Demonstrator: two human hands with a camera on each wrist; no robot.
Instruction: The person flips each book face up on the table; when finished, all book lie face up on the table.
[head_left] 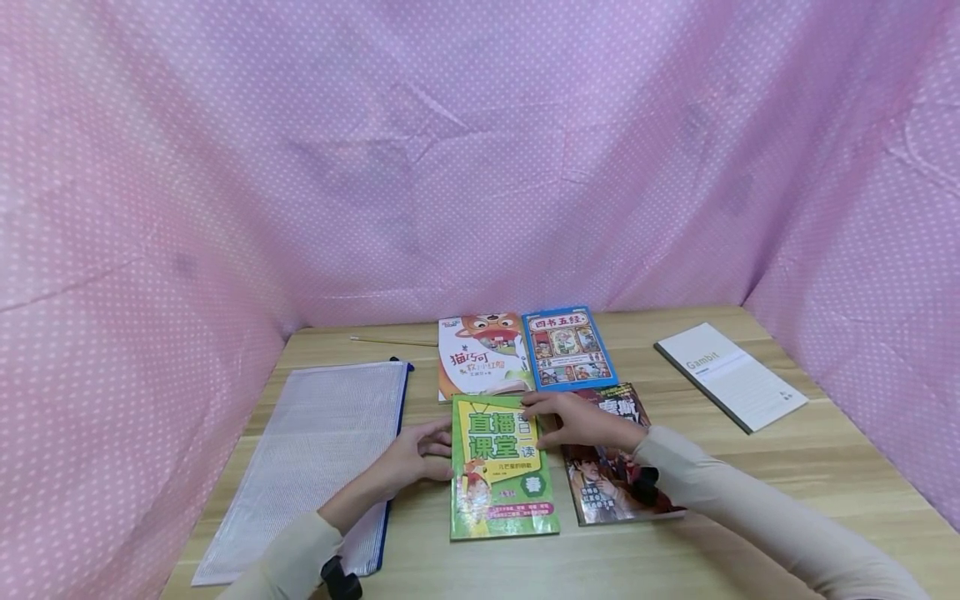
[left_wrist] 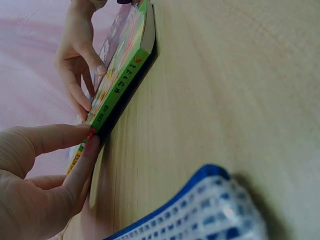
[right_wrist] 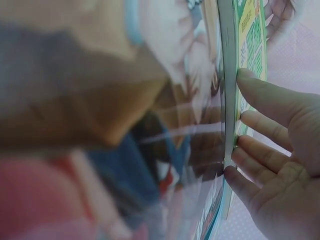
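Note:
A green and yellow book [head_left: 501,492] lies cover up between the two hands on the wooden table. My left hand [head_left: 403,458] touches its spine [left_wrist: 119,89] with thumb and fingertips, the fingers nearly straight. From the other side, my right hand [head_left: 581,419] rests its extended fingers along the book's upper right edge; in the right wrist view the fingertips meet the page edge [right_wrist: 230,95]. Under my right forearm lies a dark comic-style book [head_left: 592,492], partly hidden by hand and sleeve. A dark band shows beneath the green spine; whether it is shadow, I cannot tell.
Behind are a white book with an orange fox-like animal [head_left: 480,367] and a blue-bordered book [head_left: 568,348]. A white mesh zip pouch [head_left: 307,450] lies left, a pencil [head_left: 390,341] at the back, a white Gambit notebook [head_left: 731,375] right. Pink dotted cloth [head_left: 480,167] surrounds the table.

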